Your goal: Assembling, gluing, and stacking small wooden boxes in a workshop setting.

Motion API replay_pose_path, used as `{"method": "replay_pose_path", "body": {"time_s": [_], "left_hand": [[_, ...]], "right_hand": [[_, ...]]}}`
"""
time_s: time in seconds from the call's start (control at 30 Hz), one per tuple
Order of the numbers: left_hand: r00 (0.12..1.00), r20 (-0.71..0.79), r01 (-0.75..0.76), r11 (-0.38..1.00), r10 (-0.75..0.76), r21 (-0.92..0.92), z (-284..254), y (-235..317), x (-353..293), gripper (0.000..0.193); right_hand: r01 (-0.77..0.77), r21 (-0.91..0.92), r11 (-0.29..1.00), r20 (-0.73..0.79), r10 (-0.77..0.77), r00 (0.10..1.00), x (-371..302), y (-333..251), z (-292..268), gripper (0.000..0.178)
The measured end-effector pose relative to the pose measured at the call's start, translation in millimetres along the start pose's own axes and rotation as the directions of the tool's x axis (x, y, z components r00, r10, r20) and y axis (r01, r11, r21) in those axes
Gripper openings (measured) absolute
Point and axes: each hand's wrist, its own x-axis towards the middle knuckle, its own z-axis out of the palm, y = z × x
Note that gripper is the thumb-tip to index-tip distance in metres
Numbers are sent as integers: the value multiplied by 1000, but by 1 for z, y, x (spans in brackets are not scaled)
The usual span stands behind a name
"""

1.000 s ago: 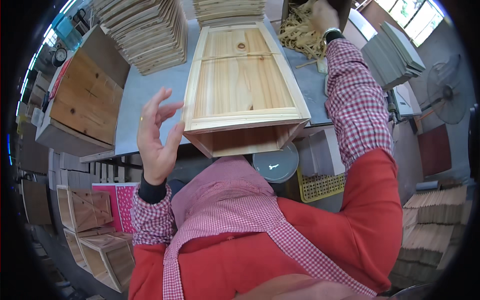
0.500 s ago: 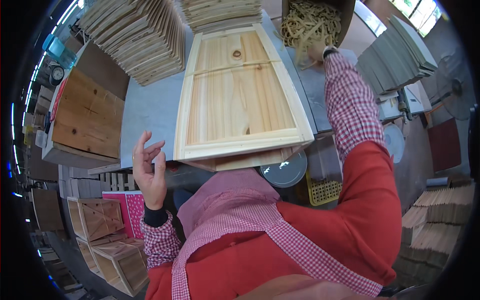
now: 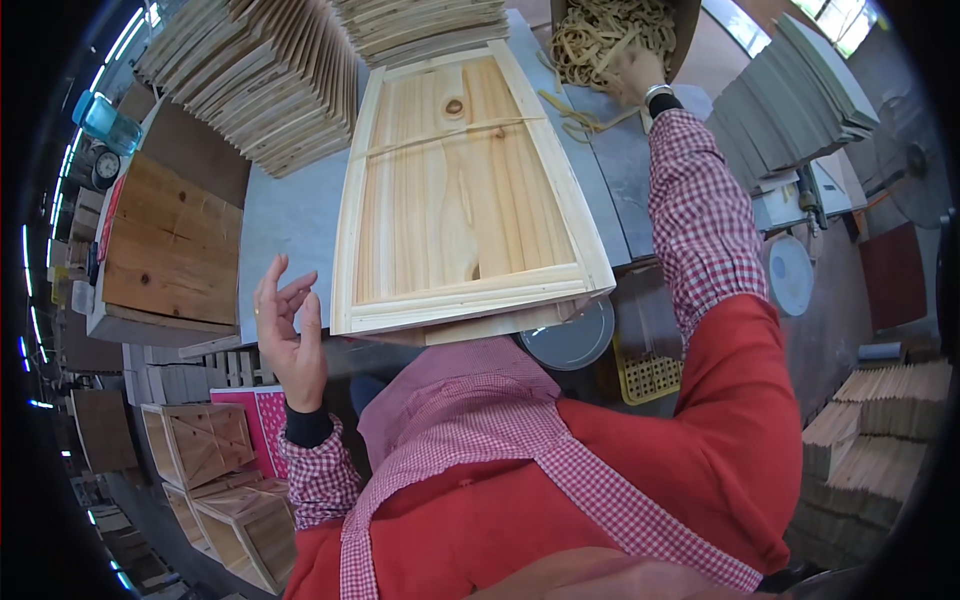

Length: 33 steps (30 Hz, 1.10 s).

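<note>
A pale wooden framed panel piece (image 3: 430, 220) lies on the table before me, with one tan rubber band (image 3: 420, 140) stretched across its far part. My left hand (image 3: 290, 335) is raised beside its near left corner, fingers apart, holding nothing. At the far right, my right hand (image 3: 634, 78) reaches to the mouth of a box (image 3: 688, 30) full of tan rubber bands (image 3: 590, 40). Its fingers are blurred against the heap, so whether they grip a band is unclear. A few loose bands (image 3: 575, 122) trail onto the table just left of that hand.
Stacks of thin wooden slats (image 3: 265, 85) stand at the far left, and grey boards (image 3: 790, 110) at the right. A wooden box (image 3: 170, 240) flanks the table's left side. Below the table edge are a round grey lid (image 3: 568, 335) and a yellow crate (image 3: 648, 378).
My right hand has moved slightly farther into the box's mouth. Loose bands now show on the table beside it. My left hand stays raised and open; the whole view has shifted a little.
</note>
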Motion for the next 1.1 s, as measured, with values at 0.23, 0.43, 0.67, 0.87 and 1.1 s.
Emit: {"method": "replay_pose_path", "body": {"time_s": [0.23, 0.43, 0.67, 0.87, 1.1], "left_hand": [[980, 37, -199, 957, 196, 211, -5, 22, 19, 46], [746, 196, -664, 694, 636, 277, 27, 100, 45, 66], [607, 651, -421, 879, 455, -222, 14, 93, 9, 27], [661, 688, -168, 953, 299, -253, -21, 87, -15, 17], [713, 558, -671, 642, 423, 370, -75, 21, -2, 17]], "right_hand": [[443, 73, 894, -256, -412, 874, 10, -69, -99, 21], [394, 761, 515, 128, -715, 688, -95, -227, -233, 23], [454, 828, 329, 166, -917, 363, -213, -274, -283, 15], [419, 838, 348, 178, -902, 393, -238, -254, -293, 20], [428, 588, 686, 81, -576, 813, -236, -152, -290, 27]]}}
